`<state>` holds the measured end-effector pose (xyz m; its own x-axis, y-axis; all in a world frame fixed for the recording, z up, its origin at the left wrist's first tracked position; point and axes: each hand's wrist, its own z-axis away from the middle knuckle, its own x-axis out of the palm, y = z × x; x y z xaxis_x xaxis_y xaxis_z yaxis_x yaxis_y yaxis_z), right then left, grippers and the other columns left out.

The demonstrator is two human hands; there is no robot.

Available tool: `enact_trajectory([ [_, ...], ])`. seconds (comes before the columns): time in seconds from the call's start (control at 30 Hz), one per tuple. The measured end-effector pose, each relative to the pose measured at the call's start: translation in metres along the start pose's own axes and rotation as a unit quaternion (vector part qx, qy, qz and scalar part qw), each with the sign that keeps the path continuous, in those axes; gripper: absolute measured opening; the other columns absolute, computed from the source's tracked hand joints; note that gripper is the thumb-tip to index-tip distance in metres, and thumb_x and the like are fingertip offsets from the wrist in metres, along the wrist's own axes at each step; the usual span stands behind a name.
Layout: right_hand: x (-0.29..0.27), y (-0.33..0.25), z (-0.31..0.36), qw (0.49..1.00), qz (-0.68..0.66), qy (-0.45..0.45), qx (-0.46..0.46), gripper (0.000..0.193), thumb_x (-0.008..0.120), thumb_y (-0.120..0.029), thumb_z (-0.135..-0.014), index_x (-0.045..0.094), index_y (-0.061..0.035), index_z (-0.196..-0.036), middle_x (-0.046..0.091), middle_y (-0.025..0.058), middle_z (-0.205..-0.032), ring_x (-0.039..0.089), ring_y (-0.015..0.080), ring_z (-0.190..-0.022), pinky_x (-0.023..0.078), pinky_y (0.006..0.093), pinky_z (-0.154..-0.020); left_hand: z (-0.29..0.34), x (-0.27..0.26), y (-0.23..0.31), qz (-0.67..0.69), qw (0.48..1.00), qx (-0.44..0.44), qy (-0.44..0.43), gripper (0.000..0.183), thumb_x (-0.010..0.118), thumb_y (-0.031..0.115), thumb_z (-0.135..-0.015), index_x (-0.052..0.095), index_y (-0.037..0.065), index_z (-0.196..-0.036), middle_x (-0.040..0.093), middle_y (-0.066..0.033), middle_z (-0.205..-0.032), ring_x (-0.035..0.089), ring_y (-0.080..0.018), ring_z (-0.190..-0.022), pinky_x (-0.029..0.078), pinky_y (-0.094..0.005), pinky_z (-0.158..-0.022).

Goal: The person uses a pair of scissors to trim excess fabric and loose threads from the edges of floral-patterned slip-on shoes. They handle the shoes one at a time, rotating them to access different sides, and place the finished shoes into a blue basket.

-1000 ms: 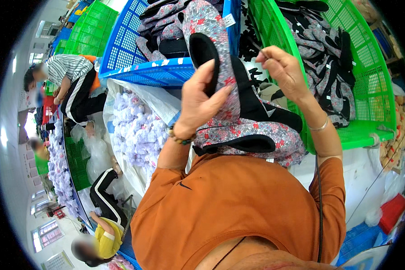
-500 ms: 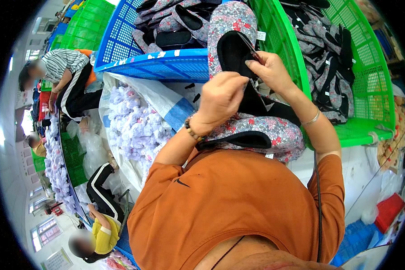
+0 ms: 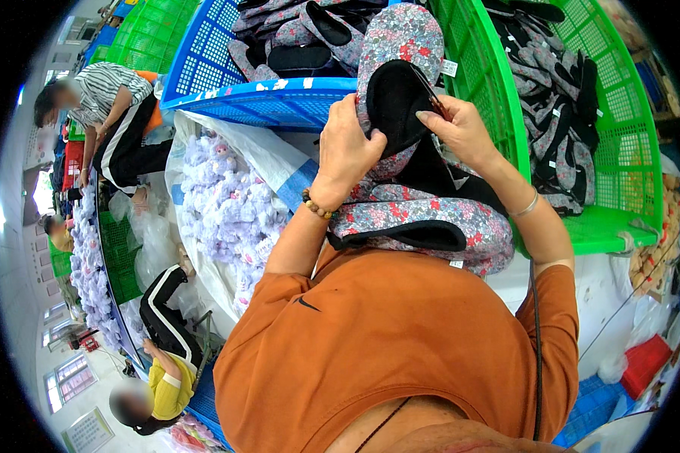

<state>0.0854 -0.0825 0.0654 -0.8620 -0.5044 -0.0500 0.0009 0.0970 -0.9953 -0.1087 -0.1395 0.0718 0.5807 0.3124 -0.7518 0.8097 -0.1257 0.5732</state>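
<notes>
A floral slipper [image 3: 406, 36] with a black lining is held upright in front of me, toe away. My left hand [image 3: 346, 147] is closed on its left edge, thumb near the heel. My right hand [image 3: 465, 130] is closed at the right edge, its thumb by the opening. A thin dark pointed tool [image 3: 429, 89] lies along the right fingers; its kind is partly hidden. Below the hands, against my body, more floral slippers [image 3: 476, 230] rest in a pile, black openings and a black sole showing.
A blue crate [image 3: 279, 106] of slippers stands ahead, a green crate [image 3: 627, 143] of more at the right. A white sack [image 3: 204, 121] holds pale lilac plush pieces [image 3: 223, 200] at the left. Two people [image 3: 117, 94] work further left along a long table.
My left hand has moved from in front of the slipper to its left edge and gripped it. The slipper has shifted slightly right.
</notes>
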Motion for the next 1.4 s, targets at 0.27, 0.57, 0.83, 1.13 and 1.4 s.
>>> enact_trajectory([
  [0.27, -0.004, -0.006, -0.003, 0.999, 0.041, 0.023, -0.013, 0.023, 0.060, -0.014, -0.086, 0.051, 0.0001, -0.070, 0.039, -0.0051, -0.061, 0.033, 0.0041, -0.058, 0.029, 0.0255, -0.049, -0.005, -0.002, -0.032, 0.311, 0.934, -0.173, -0.044, 0.013, 0.061, 0.009, -0.081, 0.063, -0.004, -0.082, 0.064, -0.0093, -0.076, 0.059, -0.0139, -0.059, 0.046, -0.0255, -0.056],
  [0.57, -0.008, -0.027, 0.000, 1.000, 0.008, 0.020, 0.002, 0.022, 0.061, -0.013, -0.086, 0.051, -0.0015, -0.070, 0.038, -0.0077, -0.062, 0.032, 0.0024, -0.058, 0.027, 0.0227, -0.049, -0.010, -0.002, -0.056, 0.723, 0.589, -0.313, -0.177, 0.015, 0.060, 0.005, -0.085, 0.063, -0.002, -0.097, 0.066, -0.0110, -0.093, 0.065, -0.0166, -0.085, 0.054, -0.0287, -0.076],
  [0.83, -0.005, -0.017, 0.000, 0.999, 0.023, 0.034, -0.029, 0.020, 0.061, -0.012, -0.086, 0.052, -0.0020, -0.071, 0.038, -0.0081, -0.062, 0.031, 0.0019, -0.058, 0.026, 0.0220, -0.048, -0.006, -0.022, -0.041, 0.650, 0.693, -0.275, -0.150, 0.017, 0.063, -0.001, -0.079, 0.062, 0.000, -0.096, 0.065, -0.0077, -0.087, 0.062, -0.0111, -0.071, 0.051, -0.0206, -0.063],
  [1.13, 0.001, -0.005, 0.001, 0.994, 0.045, 0.089, -0.031, 0.027, 0.059, -0.014, -0.087, 0.047, -0.0018, -0.067, 0.034, -0.0061, -0.060, 0.029, 0.0032, -0.057, 0.025, 0.0242, -0.047, 0.005, -0.046, -0.002, 0.166, 0.940, -0.145, -0.260, 0.031, 0.068, 0.024, -0.067, 0.055, -0.003, -0.075, 0.053, -0.0048, -0.065, 0.047, -0.0125, -0.056, 0.041, -0.0290, -0.053],
  [1.4, -0.015, -0.038, 0.005, 0.889, 0.450, 0.047, -0.067, 0.023, 0.068, -0.020, -0.078, 0.054, -0.0023, -0.074, 0.050, 0.0074, -0.061, 0.055, 0.0215, -0.056, 0.041, 0.0319, -0.050, 0.005, -0.042, -0.008, 0.227, 0.945, -0.091, -0.218, 0.011, 0.061, 0.003, -0.074, 0.060, -0.003, -0.083, 0.054, -0.0013, -0.068, 0.049, -0.0061, -0.063, 0.042, -0.0227, -0.056],
])
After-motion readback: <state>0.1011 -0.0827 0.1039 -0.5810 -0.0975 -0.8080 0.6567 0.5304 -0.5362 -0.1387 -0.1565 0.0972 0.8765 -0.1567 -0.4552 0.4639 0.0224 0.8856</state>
